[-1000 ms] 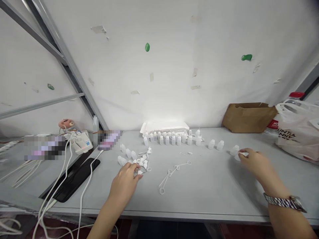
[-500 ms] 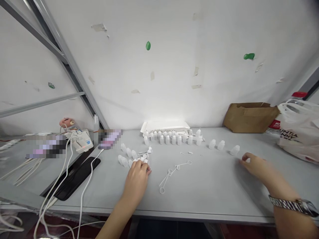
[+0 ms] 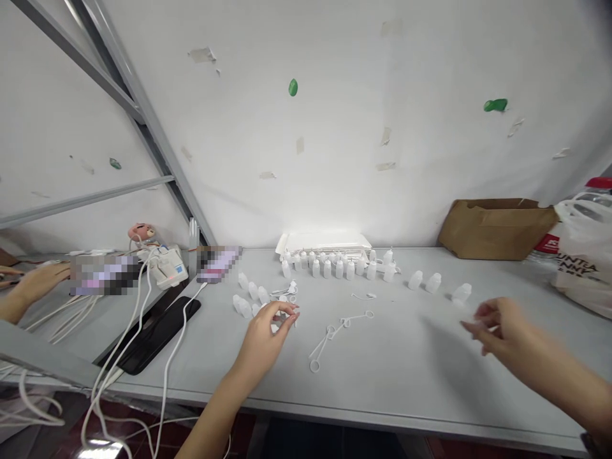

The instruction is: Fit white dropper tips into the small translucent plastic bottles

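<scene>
My left hand (image 3: 270, 335) is pinched above the small white pieces left of centre, with something small and white at its fingertips that is hard to make out. Beside it lie several translucent bottles (image 3: 253, 291). My right hand (image 3: 497, 328) is raised over the right side, fingers closed together, blurred; what they hold is unclear. Just beyond it is a translucent bottle (image 3: 461, 293), with two more (image 3: 433, 282) to its left. Several nozzle-topped bottles (image 3: 327, 269) stand in rows at the back centre. White ring-handled tools (image 3: 345, 322) lie between my hands.
A white tray (image 3: 325, 241) is behind the bottles. A brown cardboard box (image 3: 497, 228) and a plastic bag (image 3: 586, 255) occupy the back right. Cables, a black case (image 3: 153, 338) and a phone (image 3: 218, 263) lie left. Another person's hand (image 3: 45, 278) is at far left.
My right hand has lifted and its fingers have drawn together. My left hand has risen slightly off the white pieces. Another person's hand has appeared at far left. The view has shifted slightly.
</scene>
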The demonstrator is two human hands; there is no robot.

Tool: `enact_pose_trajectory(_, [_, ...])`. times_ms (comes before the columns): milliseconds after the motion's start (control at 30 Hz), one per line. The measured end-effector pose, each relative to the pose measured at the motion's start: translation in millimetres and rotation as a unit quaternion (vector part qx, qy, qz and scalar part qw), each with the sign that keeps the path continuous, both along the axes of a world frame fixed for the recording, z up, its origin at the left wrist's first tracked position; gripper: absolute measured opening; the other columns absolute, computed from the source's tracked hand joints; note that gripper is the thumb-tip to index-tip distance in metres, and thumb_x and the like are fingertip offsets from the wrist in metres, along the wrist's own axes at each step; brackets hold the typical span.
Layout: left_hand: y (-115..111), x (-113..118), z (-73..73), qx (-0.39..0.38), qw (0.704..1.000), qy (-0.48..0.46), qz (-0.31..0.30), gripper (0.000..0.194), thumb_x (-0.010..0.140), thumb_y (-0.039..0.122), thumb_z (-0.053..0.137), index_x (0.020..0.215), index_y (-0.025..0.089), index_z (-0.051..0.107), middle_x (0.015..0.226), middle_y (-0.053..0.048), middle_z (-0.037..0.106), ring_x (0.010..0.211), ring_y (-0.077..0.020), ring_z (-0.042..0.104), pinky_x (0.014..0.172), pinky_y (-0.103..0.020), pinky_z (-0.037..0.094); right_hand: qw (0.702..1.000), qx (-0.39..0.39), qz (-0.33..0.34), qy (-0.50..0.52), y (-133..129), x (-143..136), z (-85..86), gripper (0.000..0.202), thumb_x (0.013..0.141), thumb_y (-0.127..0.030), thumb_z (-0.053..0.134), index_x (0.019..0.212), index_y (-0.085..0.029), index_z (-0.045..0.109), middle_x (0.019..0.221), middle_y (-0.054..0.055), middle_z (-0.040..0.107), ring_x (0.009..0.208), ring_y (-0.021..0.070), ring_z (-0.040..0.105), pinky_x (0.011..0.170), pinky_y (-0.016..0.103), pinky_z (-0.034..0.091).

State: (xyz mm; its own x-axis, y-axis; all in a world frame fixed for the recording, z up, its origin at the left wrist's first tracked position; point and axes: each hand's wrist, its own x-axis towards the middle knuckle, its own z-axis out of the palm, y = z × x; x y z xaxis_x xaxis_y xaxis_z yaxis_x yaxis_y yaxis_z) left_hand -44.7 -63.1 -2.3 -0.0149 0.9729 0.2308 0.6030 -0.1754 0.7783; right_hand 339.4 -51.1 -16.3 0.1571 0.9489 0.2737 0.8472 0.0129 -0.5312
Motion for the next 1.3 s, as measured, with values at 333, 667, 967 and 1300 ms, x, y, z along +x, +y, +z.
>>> enact_pose_trajectory(333, [6.8, -5.7, -2.2, -0.095, 0.930, -0.356, -0.012, 0.020, 0.073, 0.035, 0.062, 0.079, 0.017, 0.058, 0.092, -0.008, 0.071, 0.097, -0.0207, 0.061, 0.088, -0.033, 0.039, 0.947, -0.054, 0.286, 0.140, -36.9, -147.8, 35.4, 0.018, 0.085, -0.035, 0.047, 0.097, -0.025, 0.054, 0.086, 0.002, 0.062, 0.078, 0.0169, 0.059, 0.073, 0.030, 0.049])
enact_pose_trajectory(667, [-18.8, 24.3, 14.4, -0.169, 0.888, -0.420, -0.086, 0.017, 0.072, 0.031, 0.065, 0.073, 0.016, 0.057, 0.087, -0.008, 0.071, 0.092, -0.0202, 0.061, 0.085, -0.032, 0.039, 0.915, -0.092, 0.326, 0.221, -50.1, -176.5, 24.8, 0.021, 0.086, -0.035, 0.046, 0.101, -0.024, 0.055, 0.088, 0.001, 0.062, 0.079, 0.0152, 0.057, 0.070, 0.025, 0.048])
enact_pose_trajectory(967, [-25.4, 28.1, 17.5, -0.154, 0.892, -0.411, -0.104, 0.016, 0.070, 0.030, 0.066, 0.071, 0.017, 0.058, 0.085, -0.007, 0.071, 0.089, -0.0207, 0.063, 0.084, -0.033, 0.042, 0.929, -0.061, 0.311, 0.194, -45.1, -178.2, 19.0, 0.021, 0.085, -0.036, 0.046, 0.098, -0.024, 0.058, 0.080, 0.001, 0.063, 0.072, 0.0153, 0.058, 0.067, 0.025, 0.050])
enact_pose_trajectory(1300, [-22.7, 28.9, 14.3, -0.156, 0.886, -0.433, -0.058, 0.018, 0.071, 0.032, 0.066, 0.073, 0.016, 0.058, 0.081, -0.007, 0.071, 0.084, -0.0185, 0.062, 0.083, -0.031, 0.041, 0.936, -0.021, 0.304, 0.175, -46.2, -176.2, 23.9, 0.020, 0.085, -0.035, 0.046, 0.096, -0.024, 0.059, 0.080, 0.002, 0.063, 0.070, 0.0149, 0.058, 0.066, 0.025, 0.051])
